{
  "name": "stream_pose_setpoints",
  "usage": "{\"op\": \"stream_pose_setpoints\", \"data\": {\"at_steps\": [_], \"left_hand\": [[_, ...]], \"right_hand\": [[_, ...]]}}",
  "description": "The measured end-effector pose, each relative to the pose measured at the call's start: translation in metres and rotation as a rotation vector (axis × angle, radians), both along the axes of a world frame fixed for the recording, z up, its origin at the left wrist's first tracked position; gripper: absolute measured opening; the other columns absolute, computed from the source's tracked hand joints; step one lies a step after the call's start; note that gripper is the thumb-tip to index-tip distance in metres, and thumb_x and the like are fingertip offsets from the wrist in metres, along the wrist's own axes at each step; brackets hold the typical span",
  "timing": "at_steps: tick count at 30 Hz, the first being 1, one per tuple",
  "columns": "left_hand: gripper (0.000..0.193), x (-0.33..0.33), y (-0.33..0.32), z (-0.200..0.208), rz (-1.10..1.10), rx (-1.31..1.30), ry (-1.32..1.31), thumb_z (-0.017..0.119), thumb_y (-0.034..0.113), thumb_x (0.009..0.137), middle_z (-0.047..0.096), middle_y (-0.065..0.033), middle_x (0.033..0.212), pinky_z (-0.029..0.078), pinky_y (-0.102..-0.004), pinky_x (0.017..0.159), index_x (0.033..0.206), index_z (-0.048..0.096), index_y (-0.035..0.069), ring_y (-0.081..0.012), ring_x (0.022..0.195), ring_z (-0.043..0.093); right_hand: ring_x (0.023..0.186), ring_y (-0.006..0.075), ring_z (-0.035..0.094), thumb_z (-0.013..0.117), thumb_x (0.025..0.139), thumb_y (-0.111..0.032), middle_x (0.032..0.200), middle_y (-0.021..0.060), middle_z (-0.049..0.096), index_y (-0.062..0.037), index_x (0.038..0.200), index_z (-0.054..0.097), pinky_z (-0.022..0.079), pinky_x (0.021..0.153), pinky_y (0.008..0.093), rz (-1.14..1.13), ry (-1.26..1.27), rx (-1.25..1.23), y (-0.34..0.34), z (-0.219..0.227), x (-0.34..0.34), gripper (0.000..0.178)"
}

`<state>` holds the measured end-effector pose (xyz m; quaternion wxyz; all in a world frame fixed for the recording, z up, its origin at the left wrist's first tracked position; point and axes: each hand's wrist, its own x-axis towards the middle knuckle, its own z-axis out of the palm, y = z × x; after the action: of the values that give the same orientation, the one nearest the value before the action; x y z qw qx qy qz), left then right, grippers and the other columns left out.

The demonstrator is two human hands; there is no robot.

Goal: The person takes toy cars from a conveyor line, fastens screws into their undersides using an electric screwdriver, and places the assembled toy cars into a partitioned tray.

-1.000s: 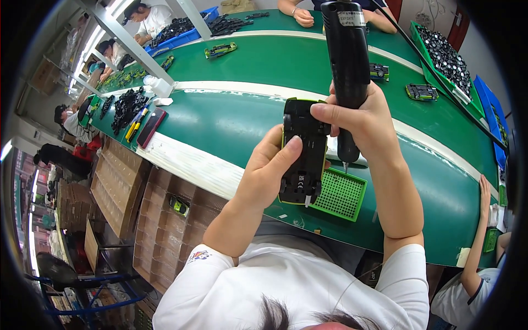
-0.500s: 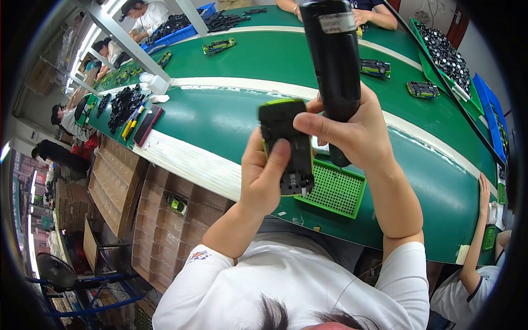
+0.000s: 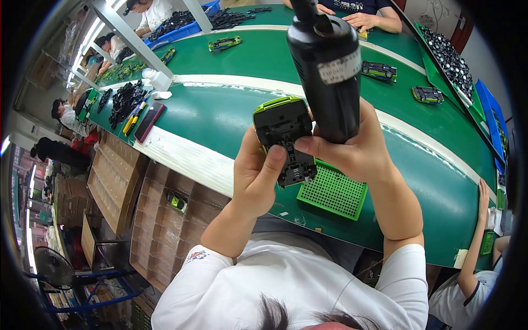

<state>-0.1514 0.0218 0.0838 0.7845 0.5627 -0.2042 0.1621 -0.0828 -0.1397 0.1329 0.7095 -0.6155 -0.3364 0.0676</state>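
Observation:
My left hand point(image 3: 256, 177) holds a toy car point(image 3: 284, 137) upside down, its black underside facing me and its lime-green body behind. My right hand point(image 3: 355, 148) grips a black electric screwdriver point(image 3: 325, 69) upright, close to the camera, with one fingertip resting on the car's underside. The screwdriver's tip is hidden behind my hand. Below the hands a green perforated tray point(image 3: 333, 190) lies on the green conveyor belt point(image 3: 220, 118).
More toy cars point(image 3: 377, 69) ride the belt farther away. A pile of black parts point(image 3: 124, 100) and a dark flat case point(image 3: 148, 121) lie at the left. Other people work around the belt; a person's arm point(image 3: 474, 242) rests at the right. Cardboard divider boxes point(image 3: 165, 220) stand below.
Both hands have lifted the car and the screwdriver up toward the camera and off the green tray. The car has tilted so its green front shows at the top.

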Motion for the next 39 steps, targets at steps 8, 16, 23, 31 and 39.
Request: {"op": "stream_pose_setpoints", "data": {"at_steps": [8, 16, 23, 31, 39], "left_hand": [[0.038, 0.005, -0.007, -0.019, 0.147, -0.016, -0.095, 0.045, 0.023, 0.102, 0.058, -0.0124, 0.122, 0.048, -0.0325, 0.095, 0.132, 0.043, -0.001, -0.0182, 0.11, 0.059], [0.038, 0.008, 0.004, -0.003, 0.097, -0.185, 0.212, 0.042, 0.028, 0.103, 0.061, -0.0169, 0.115, 0.058, -0.0359, 0.079, 0.13, 0.043, 0.002, -0.0236, 0.094, 0.067], [0.039, 0.009, 0.001, 0.007, 0.105, -0.173, 0.3, 0.04, 0.032, 0.103, 0.061, -0.0204, 0.112, 0.058, -0.0377, 0.078, 0.127, 0.044, 0.001, -0.0281, 0.096, 0.067], [0.039, 0.012, 0.004, 0.003, 0.074, -0.205, 0.335, 0.041, 0.032, 0.103, 0.061, -0.0208, 0.11, 0.058, -0.0385, 0.076, 0.127, 0.043, 0.002, -0.0277, 0.093, 0.067], [0.039, 0.003, 0.014, 0.0, 0.197, -0.247, 0.385, 0.044, 0.032, 0.102, 0.061, -0.0232, 0.114, 0.058, -0.0399, 0.078, 0.128, 0.043, 0.002, -0.0299, 0.092, 0.068]], "right_hand": [[0.089, 0.0124, 0.06, 0.077, 0.071, -0.002, 0.097, 0.0076, 0.066, 0.0019, 0.115, 0.056, 0.049, 0.081, 0.0285, -0.116, -0.108, 0.052, 0.014, -0.014, -0.01, 0.049], [0.079, 0.0075, 0.06, 0.076, 0.076, 0.0, 0.107, 0.0107, 0.067, 0.003, 0.119, 0.055, 0.051, 0.069, 0.0256, -0.045, 0.13, 0.128, 0.009, -0.009, 0.005, 0.048], [0.064, 0.0024, 0.052, 0.076, 0.075, -0.005, 0.092, 0.0058, 0.067, 0.0019, 0.102, 0.061, 0.044, 0.059, 0.0204, 0.069, -0.178, 0.083, 0.0, -0.016, 0.019, 0.032], [0.063, 0.0054, 0.057, 0.076, 0.073, -0.001, 0.073, 0.001, 0.063, 0.0009, 0.098, 0.06, 0.045, 0.056, 0.0221, 0.132, -0.107, 0.077, -0.011, -0.014, 0.023, 0.03], [0.056, 0.0051, 0.052, 0.076, 0.072, -0.013, 0.071, 0.0008, 0.061, 0.0007, 0.087, 0.062, 0.04, 0.049, 0.022, 0.081, -0.316, 0.05, 0.001, -0.013, 0.03, 0.025]]}}
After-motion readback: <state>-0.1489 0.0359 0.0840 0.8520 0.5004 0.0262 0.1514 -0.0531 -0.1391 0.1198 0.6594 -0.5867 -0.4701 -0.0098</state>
